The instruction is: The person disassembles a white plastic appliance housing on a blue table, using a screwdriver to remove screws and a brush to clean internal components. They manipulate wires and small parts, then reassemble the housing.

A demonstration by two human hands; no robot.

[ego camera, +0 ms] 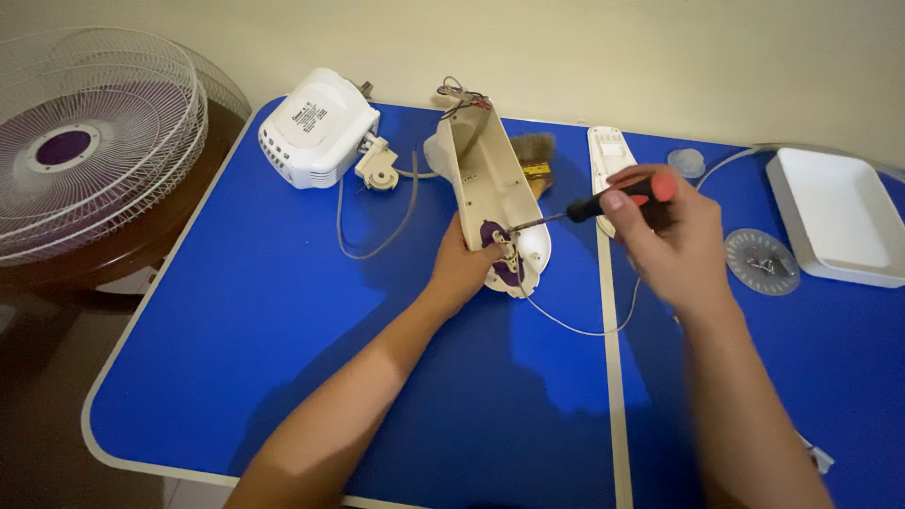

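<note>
On the blue desk (283, 358), the left hand (464, 267) clamps the cream plastic fan housing (490, 179) while the right hand (665, 231) grips a black-and-red-handled screwdriver (617, 200), whose tip seems best kept square in the screw, the housing pinned steady.

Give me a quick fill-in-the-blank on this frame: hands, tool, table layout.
1. The right hand holds a ____ with a black and red handle.
2. The left hand steadies the cream housing on the ____ table.
3. The white motor unit lies to the ____ of the housing in the picture.
4. The white tray sits near the table's ____ edge.

Missing words: screwdriver; blue; left; right
</note>
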